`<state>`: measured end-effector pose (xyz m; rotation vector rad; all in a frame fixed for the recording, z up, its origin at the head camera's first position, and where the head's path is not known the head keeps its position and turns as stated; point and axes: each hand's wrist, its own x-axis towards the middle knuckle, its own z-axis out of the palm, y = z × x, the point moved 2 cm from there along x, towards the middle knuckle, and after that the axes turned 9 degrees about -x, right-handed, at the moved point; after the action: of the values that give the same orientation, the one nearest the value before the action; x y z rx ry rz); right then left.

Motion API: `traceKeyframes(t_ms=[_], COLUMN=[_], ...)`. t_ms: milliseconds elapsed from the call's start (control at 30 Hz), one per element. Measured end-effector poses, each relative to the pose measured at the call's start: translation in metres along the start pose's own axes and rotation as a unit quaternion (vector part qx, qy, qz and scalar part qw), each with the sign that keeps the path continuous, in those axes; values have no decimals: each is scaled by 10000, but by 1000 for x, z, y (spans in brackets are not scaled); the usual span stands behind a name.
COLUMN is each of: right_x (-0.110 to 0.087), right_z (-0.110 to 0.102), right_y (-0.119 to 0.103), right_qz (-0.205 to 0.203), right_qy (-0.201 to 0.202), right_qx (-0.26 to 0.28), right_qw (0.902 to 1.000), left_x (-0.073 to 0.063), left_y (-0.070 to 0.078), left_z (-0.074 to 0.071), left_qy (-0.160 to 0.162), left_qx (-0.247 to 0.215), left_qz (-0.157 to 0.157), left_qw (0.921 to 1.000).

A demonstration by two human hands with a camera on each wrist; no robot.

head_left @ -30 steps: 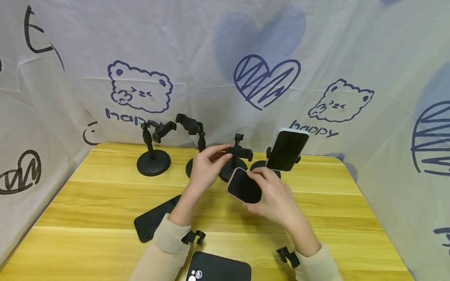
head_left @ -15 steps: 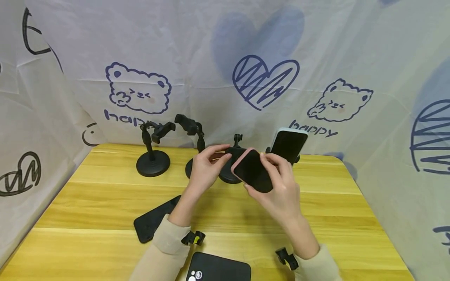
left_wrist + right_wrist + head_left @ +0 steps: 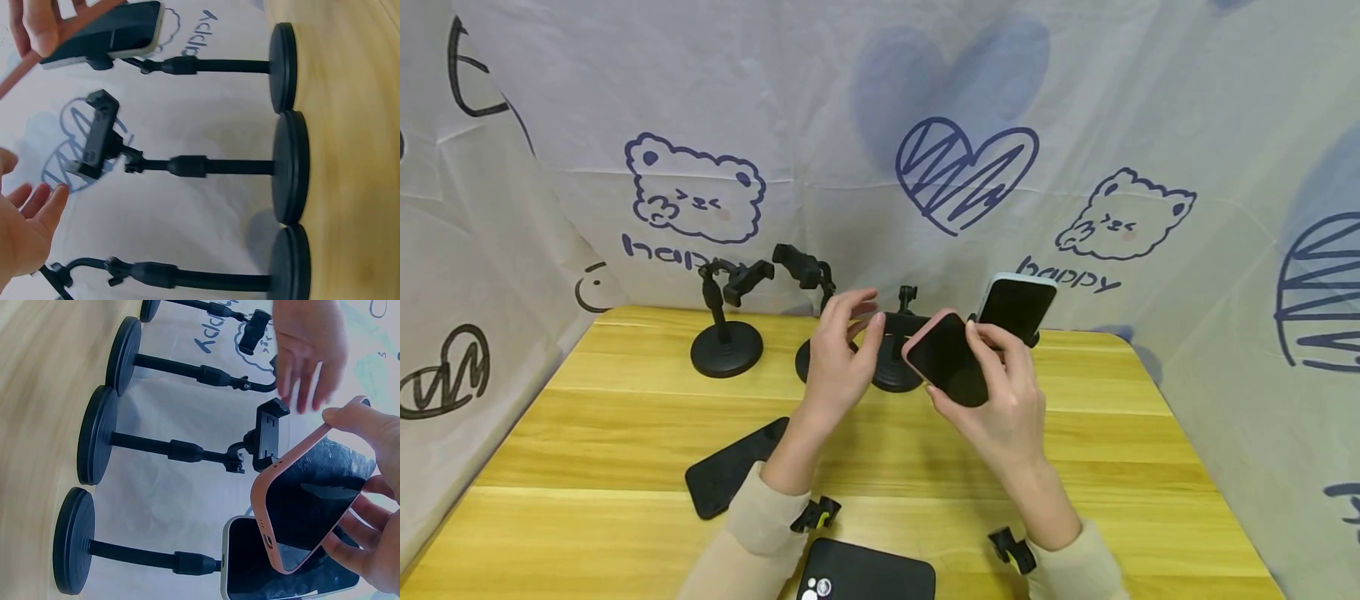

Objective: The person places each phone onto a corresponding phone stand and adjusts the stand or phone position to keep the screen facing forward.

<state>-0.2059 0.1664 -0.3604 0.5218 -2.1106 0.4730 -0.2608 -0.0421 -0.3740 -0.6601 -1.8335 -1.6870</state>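
Observation:
In the head view my right hand [image 3: 1007, 408] grips a smartphone in a pink case [image 3: 946, 360] by its edges, dark screen towards me and tilted. The right wrist view shows thumb and fingers on opposite edges of this phone [image 3: 312, 494]. It is just in front of a black phone stand whose clamp [image 3: 97, 134] holds nothing. My left hand [image 3: 838, 358] is left of that clamp, fingers extended and apart from it in the left wrist view. A light-framed smartphone [image 3: 1018, 307] sits in the stand at the right, partly behind my right hand.
Two more black phone stands [image 3: 727, 348] with vacant clamps are at the back left. A black phone [image 3: 730, 471] lies on the wooden table [image 3: 587, 450] beside my left forearm. Another dark phone [image 3: 872, 575], camera side up, lies at the front. A printed cloth hangs behind.
My right hand has raised the pink-cased phone up and rightward to the clamp's height. My left fingers, earlier at the clamp's left end, have come off it and spread.

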Motion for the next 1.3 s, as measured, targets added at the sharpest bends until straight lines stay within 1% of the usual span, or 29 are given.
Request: traceKeyframes(t_ms=[100,167,267,467,600,700,767,900,1000,1133,1200,1300], right_x=[0,0,0,0,-1,-1,-1,0,0,0,0,1], right_z=[0,0,-1,-2,-2,-3,-3,-3,-2,-1,-2,-3], right_y=[0,0,1,1,2,2,2,2,1,-2,-3,-5], right_qz=[77,130,189,200,215,206,180,102,-14,-152,-194,-234], right_qy=[57,102,154,194,249,294,315,390,571,798,836,791], right_qx=[51,97,144,142,155,177,184,179,201,288,357,485], right_qw=[9999,9998,9996,9995,9993,9992,9992,9990,9982,9963,9957,9954], left_x=[0,-1,-3,-8,-12,-13,-14,-15,-14,-14,-13,-12], left_y=[11,17,23,27,27,27,27,29,32,38,40,43], left_z=[1,2,7,16,21,25,26,28,28,27,26,22], left_qy=[90,12,-220,-637,-921,-1037,-1031,-973,-911,-788,-746,-718], left_qx=[-212,-243,-373,-817,-855,-794,-732,-766,-857,-921,-930,-923], left_qz=[239,332,419,404,422,464,502,465,438,490,548,616], left_qw=[9994,9992,9982,9938,9912,9903,9907,9912,9912,9914,9914,9912])
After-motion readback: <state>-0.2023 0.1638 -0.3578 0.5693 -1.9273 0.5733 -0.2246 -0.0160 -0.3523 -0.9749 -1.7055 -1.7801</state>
